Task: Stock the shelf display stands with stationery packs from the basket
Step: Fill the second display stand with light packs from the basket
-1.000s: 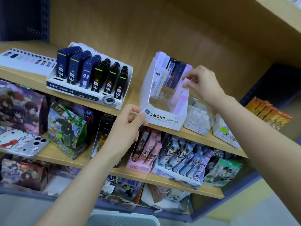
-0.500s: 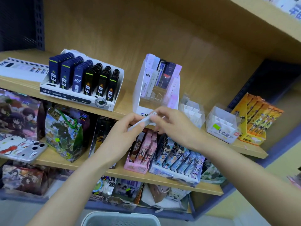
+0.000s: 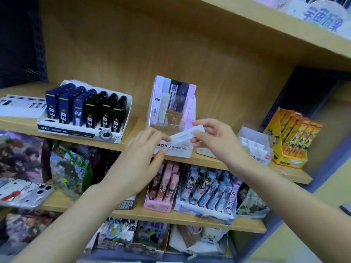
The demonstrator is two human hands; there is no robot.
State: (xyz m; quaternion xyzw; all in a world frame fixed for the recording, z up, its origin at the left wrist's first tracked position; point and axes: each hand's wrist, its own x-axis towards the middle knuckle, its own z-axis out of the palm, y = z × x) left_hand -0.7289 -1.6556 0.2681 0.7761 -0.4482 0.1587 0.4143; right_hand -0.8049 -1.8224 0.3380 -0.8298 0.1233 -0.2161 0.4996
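A slim white stationery pack [image 3: 187, 134] is held level in front of the clear MONO display stand [image 3: 171, 114] on the upper wooden shelf. My right hand [image 3: 214, 139] pinches its right end between thumb and fingers. My left hand [image 3: 144, 152] holds its left end, fingers curled toward the pack. The stand's back rows hold white, blue, black and pink packs; its front slots look empty. The basket is out of view.
A white tray of dark blue and black lead cases [image 3: 85, 111] stands left of the stand. Small white boxes [image 3: 254, 145] and an orange carton [image 3: 292, 137] sit to the right. The lower shelf [image 3: 171, 215] holds colourful character packs and bags.
My right hand came down from the stand's pink packs and took the right end of the white pack that my left hand held. The view tilted upward, so the basket rim dropped out of sight.
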